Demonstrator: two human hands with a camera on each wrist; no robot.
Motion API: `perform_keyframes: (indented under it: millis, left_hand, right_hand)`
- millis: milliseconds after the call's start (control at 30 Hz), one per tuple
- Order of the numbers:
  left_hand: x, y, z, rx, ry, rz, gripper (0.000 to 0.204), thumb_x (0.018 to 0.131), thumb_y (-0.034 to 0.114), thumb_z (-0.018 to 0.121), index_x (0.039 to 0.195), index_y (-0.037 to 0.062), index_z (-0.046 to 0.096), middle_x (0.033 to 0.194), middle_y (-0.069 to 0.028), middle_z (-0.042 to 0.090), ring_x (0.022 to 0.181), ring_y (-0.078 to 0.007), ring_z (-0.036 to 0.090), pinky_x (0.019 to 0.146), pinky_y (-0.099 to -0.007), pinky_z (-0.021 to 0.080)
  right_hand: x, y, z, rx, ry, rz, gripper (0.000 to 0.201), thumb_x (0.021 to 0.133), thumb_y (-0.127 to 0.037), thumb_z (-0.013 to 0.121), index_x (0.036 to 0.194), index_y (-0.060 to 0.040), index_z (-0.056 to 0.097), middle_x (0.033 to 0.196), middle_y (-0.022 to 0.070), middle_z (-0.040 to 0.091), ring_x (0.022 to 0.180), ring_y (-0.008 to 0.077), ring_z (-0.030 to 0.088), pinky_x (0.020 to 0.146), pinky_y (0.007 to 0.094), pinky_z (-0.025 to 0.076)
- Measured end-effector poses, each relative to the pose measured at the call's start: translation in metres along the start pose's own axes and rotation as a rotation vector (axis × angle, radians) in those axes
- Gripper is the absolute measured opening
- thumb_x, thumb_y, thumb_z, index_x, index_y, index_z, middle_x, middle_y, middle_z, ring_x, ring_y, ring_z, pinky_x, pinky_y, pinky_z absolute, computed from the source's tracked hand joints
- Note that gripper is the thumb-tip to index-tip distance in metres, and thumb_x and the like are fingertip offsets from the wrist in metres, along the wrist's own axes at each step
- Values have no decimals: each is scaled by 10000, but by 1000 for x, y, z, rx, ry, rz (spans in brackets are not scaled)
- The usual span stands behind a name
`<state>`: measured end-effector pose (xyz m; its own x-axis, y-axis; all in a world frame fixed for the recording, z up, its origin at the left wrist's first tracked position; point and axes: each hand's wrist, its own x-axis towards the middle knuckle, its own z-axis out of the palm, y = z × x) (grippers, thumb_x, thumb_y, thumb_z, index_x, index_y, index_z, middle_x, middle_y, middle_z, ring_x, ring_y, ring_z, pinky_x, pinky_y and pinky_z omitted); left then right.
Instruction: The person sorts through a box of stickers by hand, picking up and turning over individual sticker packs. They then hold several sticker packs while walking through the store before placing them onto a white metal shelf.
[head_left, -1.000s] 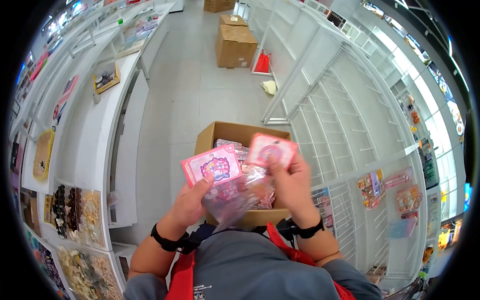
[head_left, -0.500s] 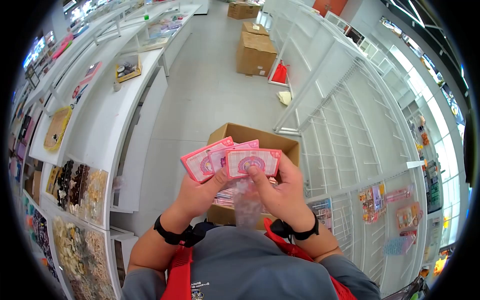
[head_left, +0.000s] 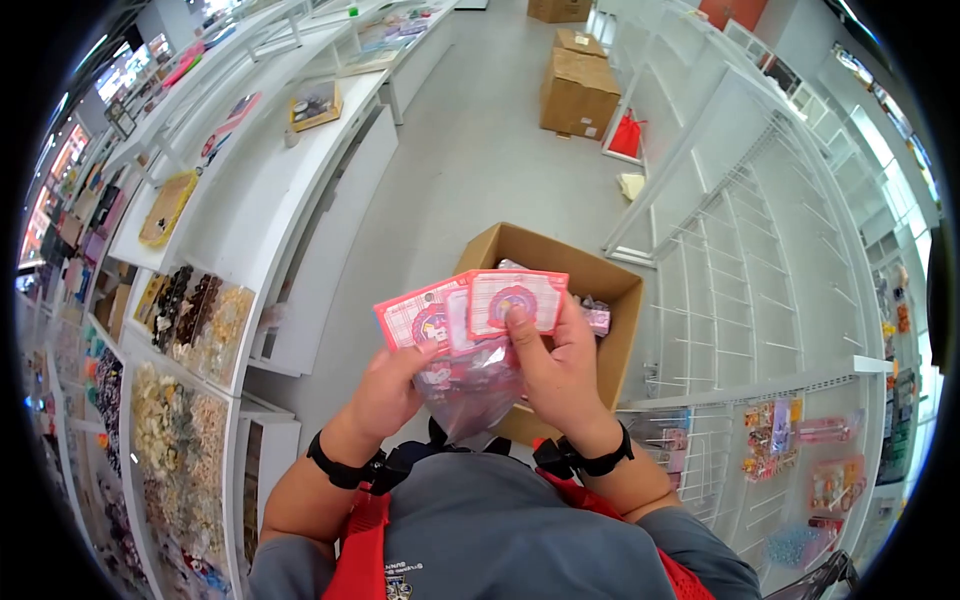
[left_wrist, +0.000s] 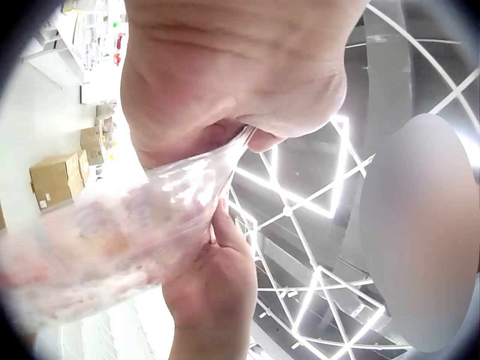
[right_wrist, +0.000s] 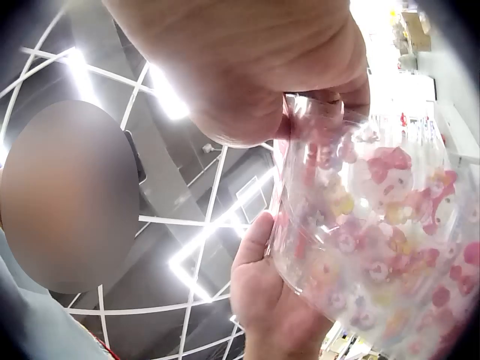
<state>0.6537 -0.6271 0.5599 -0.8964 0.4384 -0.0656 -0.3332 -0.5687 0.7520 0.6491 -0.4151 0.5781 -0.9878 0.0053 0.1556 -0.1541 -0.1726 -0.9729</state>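
Clear plastic packs topped by pink header cards are fanned out over the carton [head_left: 622, 335] in the head view. My left hand [head_left: 386, 396] grips the left header card [head_left: 412, 318], thumb on its lower edge. With the thumb across its front, my right hand [head_left: 562, 378] pinches the right header card [head_left: 535, 292]; a paler middle card [head_left: 458, 325] shows between them. Below the cards hangs a clear bag [head_left: 468, 395]. The right wrist view shows the bag's plastic [right_wrist: 390, 277] printed with pink cartoon figures. More packs [head_left: 598, 318] lie inside the carton.
White shelving [head_left: 250, 190] runs along the left, with bagged goods [head_left: 180, 430] near me. A white wire rack [head_left: 730, 300] stands on the right, carrying several hanging packs [head_left: 772, 435]. Brown boxes [head_left: 580, 95] sit farther up the aisle floor [head_left: 480, 130].
A second ago the right hand held its card apart from the left hand's. The hands have come together and the cards now overlap in a fan. The carton has shifted right in view.
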Motion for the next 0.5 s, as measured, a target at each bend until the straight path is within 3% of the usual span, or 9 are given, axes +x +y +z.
perform_keyframes:
  millis: [100,200,300,400,500]
  left_hand:
    - [-2,9,32,267,4,55,438,1154,288,454,1441,-25,559,1372,-157,679,1265,-256,670,1070,-371,520]
    - [-4,1,30,294,136,62,413,1147,268,483,1420,-27,575,1334,-148,702,1223,-243,692,1030,-361,545]
    - [-6,-5,25,415,244,126,389,1124,257,559,1398,-16,599,1268,-119,729,1161,-202,706,987,-354,571]
    - [-5,-14,10,574,356,228,368,1080,254,644,1342,-4,629,1223,-149,743,1075,-240,744,943,-375,595]
    - [-8,-6,13,522,337,208,404,1061,238,695,1388,11,625,1209,-67,739,1099,-130,689,958,-326,566]
  right_hand:
    - [6,22,-29,102,165,-148,326,1097,-215,631,1347,-20,553,1180,39,688,1030,89,644,898,269,535]
    - [4,11,-68,357,99,38,357,1077,-208,662,1361,-26,545,1194,44,690,1064,110,661,921,283,542]
    - [-17,-2,-89,398,-212,189,383,1053,-194,693,1366,-28,546,1206,46,695,1087,118,671,943,302,546]
    - [-32,-23,-75,357,-524,281,409,1026,-135,714,1384,-43,539,1219,32,692,1105,100,660,964,310,538]
    - [-39,-38,-27,429,-456,378,390,1037,-109,698,1380,-55,519,1215,31,683,1118,88,646,978,302,528]
